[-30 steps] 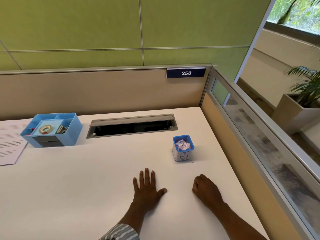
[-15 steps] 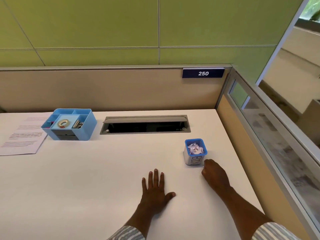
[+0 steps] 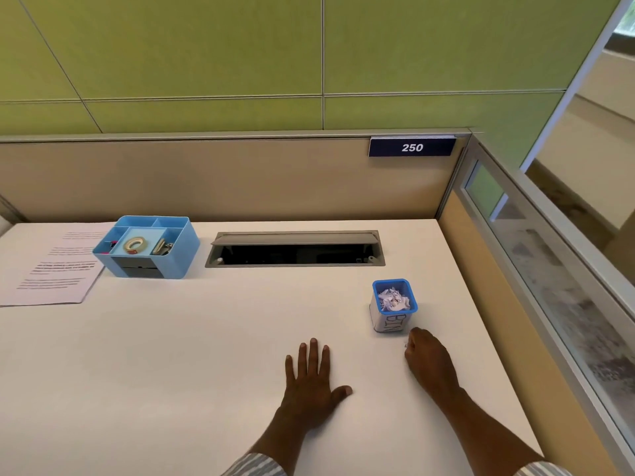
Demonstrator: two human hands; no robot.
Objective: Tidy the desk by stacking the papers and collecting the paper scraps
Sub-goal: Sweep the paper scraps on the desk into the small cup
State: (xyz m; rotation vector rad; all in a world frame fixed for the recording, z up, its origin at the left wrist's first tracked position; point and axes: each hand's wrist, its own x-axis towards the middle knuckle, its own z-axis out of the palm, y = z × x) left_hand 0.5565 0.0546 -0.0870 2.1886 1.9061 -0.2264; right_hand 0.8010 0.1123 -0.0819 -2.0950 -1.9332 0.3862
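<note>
Desk [image 3: 171,355]: a smooth, matte white top with square edges. It is boxed in by a beige cloth partition [image 3: 206,180] at the back and a glass panel in a grey frame [image 3: 549,269] on the right.

Left hand [image 3: 311,383]: lies palm down on the bare desk. The fingers are straight and slightly spread, the thumb is out to the side, and it holds nothing.

Right hand [image 3: 427,359]: knuckles up, with the fingers curled under. It sits just in front of the bin, at its near right corner. A tiny pale speck [image 3: 405,345] shows at the fingertips, but I cannot tell whether it is pinched between them.

Bin [image 3: 391,321]: a small, upright square cup with rounded corners and a glossy blue plastic rim. A white label on its wall reads "BIN" sideways. It stands right of the desk's middle.

Paper scraps [image 3: 392,298]: crumpled white bits with some print on them, piled inside the bin up to near the rim.

Papers [image 3: 48,269]: flat white printed sheets at the far left of the desk. Their right corner is tucked under the organizer.

Organizer [image 3: 178,249]: a light blue plastic tray with rounded corners, divided into compartments, with a dark drawer front below.

Tape roll [image 3: 135,244]: a tan ring lying flat in the middle compartment.

Clips [image 3: 162,247]: metal, in the compartment to the right of the tape roll.

Cable hatch [image 3: 295,239]: a long grey metal flap standing open over a dark slot, between the organizer and the bin.

Sign [image 3: 411,147]: a dark blue plate with "250" in white, on the partition.

Wall [image 3: 206,56]: flat green panels with thin seams.
</note>
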